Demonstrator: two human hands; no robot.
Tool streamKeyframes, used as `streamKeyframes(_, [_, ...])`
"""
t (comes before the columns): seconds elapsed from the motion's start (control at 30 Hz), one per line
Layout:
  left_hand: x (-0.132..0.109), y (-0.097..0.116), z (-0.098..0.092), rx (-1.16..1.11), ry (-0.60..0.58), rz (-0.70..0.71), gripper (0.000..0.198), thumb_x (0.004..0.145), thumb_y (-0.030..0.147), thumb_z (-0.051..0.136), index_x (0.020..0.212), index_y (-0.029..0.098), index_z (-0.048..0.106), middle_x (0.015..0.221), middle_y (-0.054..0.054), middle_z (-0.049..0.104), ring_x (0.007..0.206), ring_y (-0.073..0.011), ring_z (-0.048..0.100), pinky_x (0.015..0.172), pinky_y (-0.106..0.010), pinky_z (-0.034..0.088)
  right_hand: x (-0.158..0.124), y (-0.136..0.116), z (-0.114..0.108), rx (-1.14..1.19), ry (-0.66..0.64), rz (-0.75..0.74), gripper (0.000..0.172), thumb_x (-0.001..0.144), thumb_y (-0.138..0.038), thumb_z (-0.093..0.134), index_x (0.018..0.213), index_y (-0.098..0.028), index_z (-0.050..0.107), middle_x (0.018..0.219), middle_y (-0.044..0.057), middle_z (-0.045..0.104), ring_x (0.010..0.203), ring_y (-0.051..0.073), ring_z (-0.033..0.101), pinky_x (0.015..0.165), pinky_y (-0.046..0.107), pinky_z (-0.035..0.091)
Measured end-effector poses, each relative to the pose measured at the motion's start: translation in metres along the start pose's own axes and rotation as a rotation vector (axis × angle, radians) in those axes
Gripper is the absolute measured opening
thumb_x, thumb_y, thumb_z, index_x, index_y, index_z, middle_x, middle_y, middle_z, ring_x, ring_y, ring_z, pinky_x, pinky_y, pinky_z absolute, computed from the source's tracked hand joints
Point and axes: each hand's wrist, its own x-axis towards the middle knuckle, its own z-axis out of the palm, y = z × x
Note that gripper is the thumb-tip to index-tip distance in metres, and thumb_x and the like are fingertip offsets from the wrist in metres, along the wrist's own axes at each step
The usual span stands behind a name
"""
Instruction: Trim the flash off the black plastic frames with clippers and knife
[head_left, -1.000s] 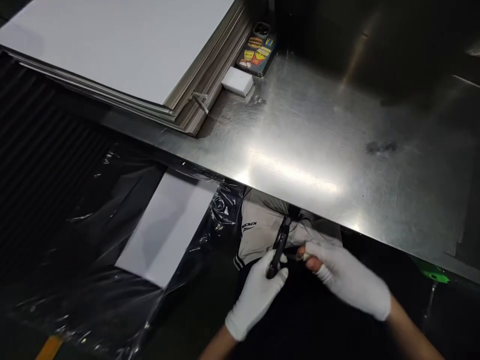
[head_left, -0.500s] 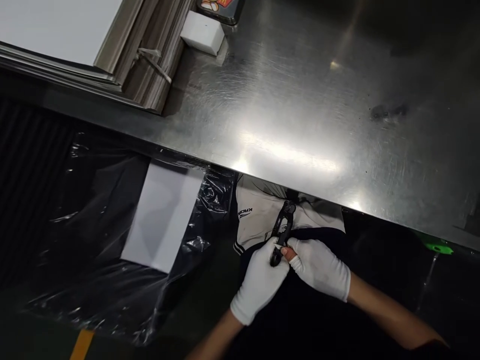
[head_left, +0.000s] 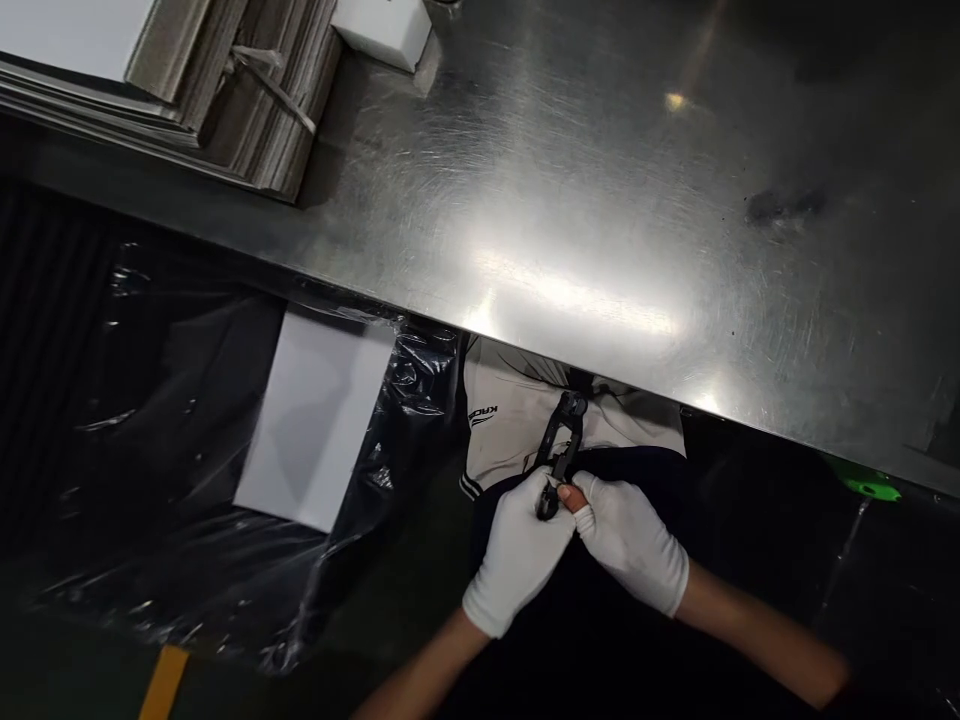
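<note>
Both of my hands wear white gloves and meet below the near edge of the steel table (head_left: 600, 200). My left hand (head_left: 517, 555) grips the lower end of a small black hand tool (head_left: 559, 450) that points up toward the table edge. My right hand (head_left: 630, 540) pinches the same tool just beside the left, a bare fingertip showing through the glove. Behind the tool is my white top (head_left: 510, 420) with a black logo and dark trousers.
A thick stack of white and grey boards (head_left: 172, 90) lies at the table's back left, a small white box (head_left: 382, 25) beside it. Below the table on the left, clear plastic film (head_left: 187, 520) covers a white sheet (head_left: 315, 420). A green object (head_left: 862, 485) sits at right.
The view has dropped and shifted, so the board stack and white box slid up and left. My right hand came in from the right and closed onto the black tool beside my left hand.
</note>
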Motion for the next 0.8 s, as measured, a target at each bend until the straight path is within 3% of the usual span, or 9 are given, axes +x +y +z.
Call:
streamKeyframes(0.17, [0.001,0.003,0.005,0.045,0.008,0.002,0.032,0.094,0.045,0.053,0.080,0.017,0.052,0.074,-0.002,0.053,0.071,-0.0142,0.046,0.065,-0.030,0.043,-0.001,0.002,0.001,-0.002,0.040,0.027,0.035,0.124,-0.016,0.062,0.091,-0.019,0.051,0.071,-0.003,0.057,0.056,0.020,0.058,0.053,0.029,0.035])
streamKeyframes(0.27, [0.000,0.005,0.006,0.041,0.007,-0.008,0.028,0.093,0.042,0.054,0.080,0.017,0.052,0.074,-0.001,0.054,0.070,-0.0144,0.048,0.065,-0.030,0.044,-0.001,0.007,-0.004,0.118,0.080,-0.096,0.036,0.124,-0.033,0.046,0.090,-0.021,0.050,0.071,-0.001,0.055,0.055,0.021,0.056,0.052,0.031,0.035])
streamKeyframes(0.33, [-0.001,0.010,0.001,0.036,-0.008,-0.002,0.022,0.092,0.038,0.055,0.084,0.017,0.054,0.078,-0.002,0.057,0.073,-0.0148,0.052,0.069,-0.030,0.046,-0.001,0.011,-0.012,0.185,0.054,-0.140,0.046,0.124,-0.048,0.036,0.088,-0.022,0.047,0.071,-0.001,0.053,0.056,0.023,0.054,0.053,0.033,0.036])
streamKeyframes(0.4, [-0.001,0.015,-0.010,-0.042,-0.111,0.035,0.026,0.097,0.041,0.055,0.093,0.016,0.056,0.087,-0.004,0.058,0.081,-0.0159,0.054,0.076,-0.031,0.048,-0.004,0.017,-0.023,0.258,0.021,-0.158,0.055,0.126,-0.061,0.035,0.089,-0.021,0.048,0.075,-0.001,0.053,0.060,0.023,0.054,0.056,0.033,0.039])
streamKeyframes(0.5, [-0.001,0.017,-0.032,-0.278,-0.397,0.069,0.041,0.109,0.054,0.044,0.114,0.014,0.055,0.102,-0.008,0.058,0.091,-0.0174,0.054,0.089,-0.033,0.048,-0.013,0.027,-0.040,0.350,0.018,-0.145,0.061,0.126,-0.069,0.039,0.092,-0.020,0.052,0.078,-0.001,0.051,0.063,0.022,0.050,0.059,0.033,0.041])
streamKeyframes(0.57, [-0.002,0.013,-0.042,-0.252,-0.485,0.075,0.047,0.110,0.056,0.046,0.128,0.014,0.053,0.107,-0.009,0.061,0.093,-0.0177,0.057,0.091,-0.034,0.050,-0.021,0.031,-0.047,0.360,0.013,-0.129,0.062,0.126,-0.070,0.039,0.092,-0.020,0.053,0.080,0.000,0.051,0.065,0.023,0.049,0.061,0.033,0.042])
streamKeyframes(0.63, [-0.004,0.007,-0.044,0.033,-0.378,0.146,0.054,0.103,0.055,0.061,0.139,0.015,0.054,0.110,-0.008,0.068,0.093,-0.0180,0.064,0.088,-0.033,0.053,-0.029,0.030,-0.049,0.334,-0.018,-0.139,0.062,0.127,-0.070,0.037,0.095,-0.021,0.055,0.083,0.000,0.054,0.068,0.023,0.052,0.063,0.033,0.045])
streamKeyframes(0.73, [-0.010,0.003,-0.033,0.548,-0.018,0.407,0.058,0.094,0.049,0.074,0.139,0.016,0.058,0.103,-0.003,0.074,0.089,-0.0205,0.072,0.084,-0.034,0.056,-0.035,0.022,-0.044,0.203,-0.064,-0.117,0.063,0.126,-0.073,0.030,0.100,-0.022,0.057,0.084,-0.001,0.059,0.066,0.023,0.058,0.061,0.033,0.046])
streamKeyframes(0.8, [-0.014,0.006,-0.024,0.726,0.157,0.556,0.050,0.092,0.045,0.076,0.130,0.017,0.061,0.089,0.001,0.073,0.076,-0.0201,0.071,0.078,-0.036,0.055,-0.036,0.015,-0.038,0.051,-0.073,-0.074,0.070,0.125,-0.076,0.021,0.099,-0.022,0.057,0.079,-0.001,0.060,0.060,0.024,0.059,0.058,0.034,0.046])
